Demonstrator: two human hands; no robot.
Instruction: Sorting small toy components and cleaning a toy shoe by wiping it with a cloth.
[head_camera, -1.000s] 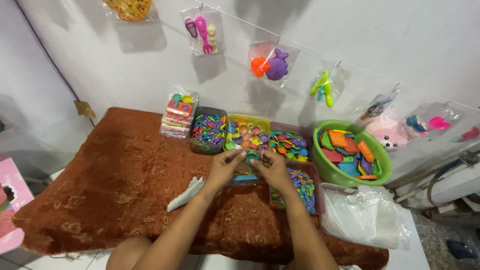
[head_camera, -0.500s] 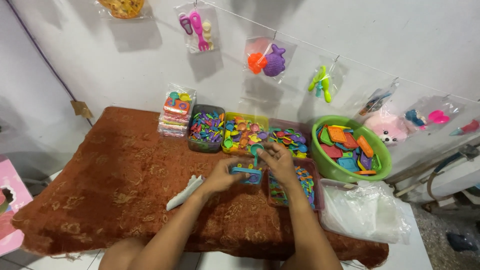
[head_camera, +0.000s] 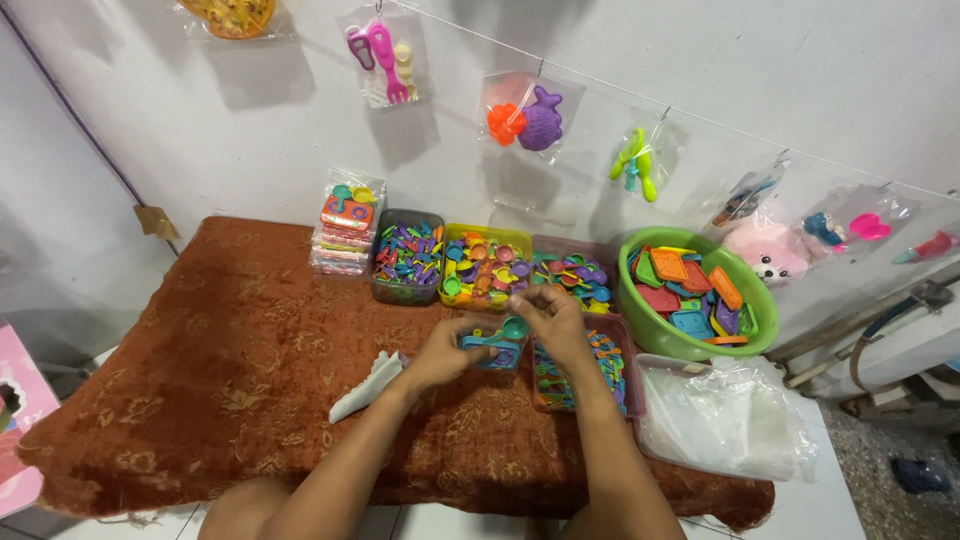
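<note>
head view: i see my left hand and right hand meeting over the rust-brown patterned cloth that covers the table. the left hand's fingers are curled around the near end of a small blue plastic toy piece, holding it just above the cloth, right beside the pink tray of small mixed pieces. the right hand pinches a little teal spoon-like piece between thumb and fingertips, and that piece sits against the top of the blue toy; how tight the pinch is i cannot tell, since the fingers cover most of it. a white crumpled scrap lies on the cloth just beside my left wrist. along the back edge, from left to right, stand a stack of packed toy sets, a dark tray of colourful bits, a yellow tray and another pink tray, all touching one another. a green bowl of flat coloured shapes sits to the right, with a heap of clear plastic bags in front of it. bagged toys hang on a string across the white wall.
</note>
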